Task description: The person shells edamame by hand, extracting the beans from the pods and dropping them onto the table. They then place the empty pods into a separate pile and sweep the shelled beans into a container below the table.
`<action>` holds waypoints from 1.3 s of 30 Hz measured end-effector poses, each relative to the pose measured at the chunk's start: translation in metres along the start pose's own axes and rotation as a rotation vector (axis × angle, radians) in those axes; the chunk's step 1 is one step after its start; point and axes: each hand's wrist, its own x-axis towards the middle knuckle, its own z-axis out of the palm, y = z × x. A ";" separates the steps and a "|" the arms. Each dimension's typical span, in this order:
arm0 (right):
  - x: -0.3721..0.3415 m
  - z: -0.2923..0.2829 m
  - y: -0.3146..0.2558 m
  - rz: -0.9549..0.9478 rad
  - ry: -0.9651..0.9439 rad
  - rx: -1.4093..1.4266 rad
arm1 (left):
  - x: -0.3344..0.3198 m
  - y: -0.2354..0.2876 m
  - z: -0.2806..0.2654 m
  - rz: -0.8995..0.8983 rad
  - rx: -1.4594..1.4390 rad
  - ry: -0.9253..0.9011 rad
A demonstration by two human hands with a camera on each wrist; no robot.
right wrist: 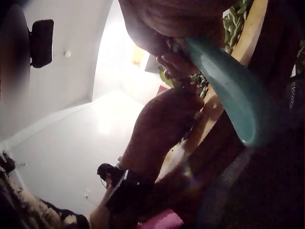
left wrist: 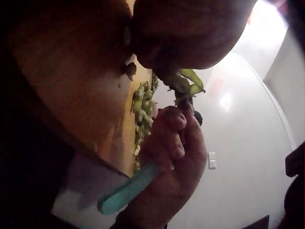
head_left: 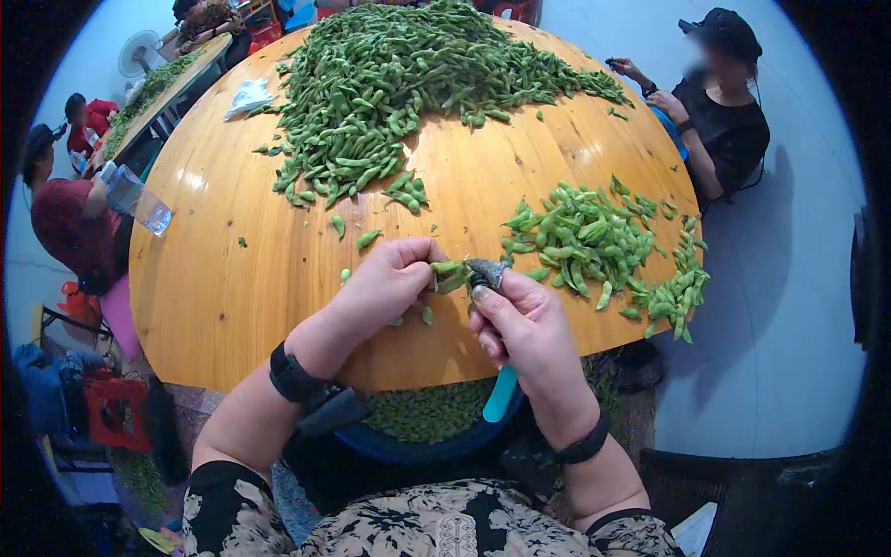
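Green bean pod point(head_left: 449, 269) sits in my left hand point(head_left: 383, 286), pinched seemingly for steadiness, just beside my right hand point(head_left: 538, 339), whose grip I curl round a smooth teal handle point(head_left: 499, 395), likely leaving the thumb free.

Indoor shared food-prep room, by the look of it. Big round wood tabletop point(head_left: 200, 288) with a large heap of green pods point(head_left: 371, 74), plus a smaller pile point(head_left: 589, 237). Second tabletop point(head_left: 193, 70) at far left, also pod-covered, people point(head_left: 70, 218) around it. Another person point(head_left: 724, 121) at right of the round one. Plain pale walls point(head_left: 603, 28), fan point(head_left: 139, 53), pod-filled tub point(head_left: 441, 453) below. Home or business: can't tell.
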 end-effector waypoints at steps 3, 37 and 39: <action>-0.003 -0.008 -0.005 -0.029 0.089 0.001 | -0.001 0.006 0.002 0.094 0.155 0.014; -0.025 -0.027 0.008 0.120 -0.129 -0.006 | -0.042 -0.005 0.050 0.544 0.702 0.128; -0.028 -0.025 0.011 0.113 -0.110 -0.009 | -0.046 -0.005 0.050 0.562 0.709 0.128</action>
